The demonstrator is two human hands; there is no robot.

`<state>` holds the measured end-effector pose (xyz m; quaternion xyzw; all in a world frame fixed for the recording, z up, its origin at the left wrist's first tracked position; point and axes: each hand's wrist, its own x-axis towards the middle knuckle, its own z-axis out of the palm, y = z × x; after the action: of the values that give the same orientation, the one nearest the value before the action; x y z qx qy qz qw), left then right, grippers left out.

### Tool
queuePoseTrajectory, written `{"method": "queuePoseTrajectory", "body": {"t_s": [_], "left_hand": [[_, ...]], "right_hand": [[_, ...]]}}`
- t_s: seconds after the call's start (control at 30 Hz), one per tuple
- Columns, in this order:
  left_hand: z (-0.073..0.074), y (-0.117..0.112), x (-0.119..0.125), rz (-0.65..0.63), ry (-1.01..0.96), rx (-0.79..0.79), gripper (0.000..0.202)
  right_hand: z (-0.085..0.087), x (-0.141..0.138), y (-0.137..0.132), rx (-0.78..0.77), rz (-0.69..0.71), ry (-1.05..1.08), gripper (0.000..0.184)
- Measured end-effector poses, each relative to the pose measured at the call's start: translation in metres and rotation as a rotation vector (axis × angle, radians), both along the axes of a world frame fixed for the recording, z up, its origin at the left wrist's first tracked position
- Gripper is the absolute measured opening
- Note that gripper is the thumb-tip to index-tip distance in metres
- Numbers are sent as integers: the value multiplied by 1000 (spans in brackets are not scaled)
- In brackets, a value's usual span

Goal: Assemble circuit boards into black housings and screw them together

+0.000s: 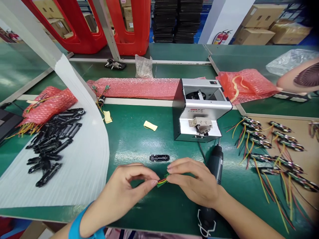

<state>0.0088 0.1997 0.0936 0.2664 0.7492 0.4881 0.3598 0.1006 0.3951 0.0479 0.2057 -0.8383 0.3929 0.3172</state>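
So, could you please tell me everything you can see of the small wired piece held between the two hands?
The wired piece is small: short red, yellow and green wires side by side, with a green bit at the end near the right hand. It lies roughly level, low over the green table. The left hand pinches the wires between thumb and forefinger; the right hand grips the green end. Fingers hide the rest.
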Motion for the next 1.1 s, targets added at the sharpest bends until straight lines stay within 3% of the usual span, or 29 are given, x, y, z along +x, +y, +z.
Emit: {"method": "queuePoseTrajectory", "body": {"t_s": [0.2, 0.4, 0.6, 0.67, 0.83, 0.93, 1.1], "left_hand": [[-10, -5, 14, 96, 256, 69, 12], [-18, -10, 22, 156, 396, 40, 9], [-32, -9, 20, 142, 592, 75, 5], [-36, -5, 17, 165, 520, 23, 4], [-44, 3, 6, 188, -16, -79, 21], [-46, 5, -1, 176, -213, -69, 28], [-48, 8, -6, 135, -350, -52, 30]], "right_hand": [[1, -1, 1, 22, -5, 7, 19], [-1, -3, 0, 44, -8, -15, 21], [2, -3, -7, 27, -53, -290, 21], [6, -3, -10, -8, -78, -416, 17], [9, -1, -12, -34, -107, -644, 19], [5, 1, -11, 81, -121, -646, 23], [-1, 0, -11, 305, -181, -510, 14]]}}
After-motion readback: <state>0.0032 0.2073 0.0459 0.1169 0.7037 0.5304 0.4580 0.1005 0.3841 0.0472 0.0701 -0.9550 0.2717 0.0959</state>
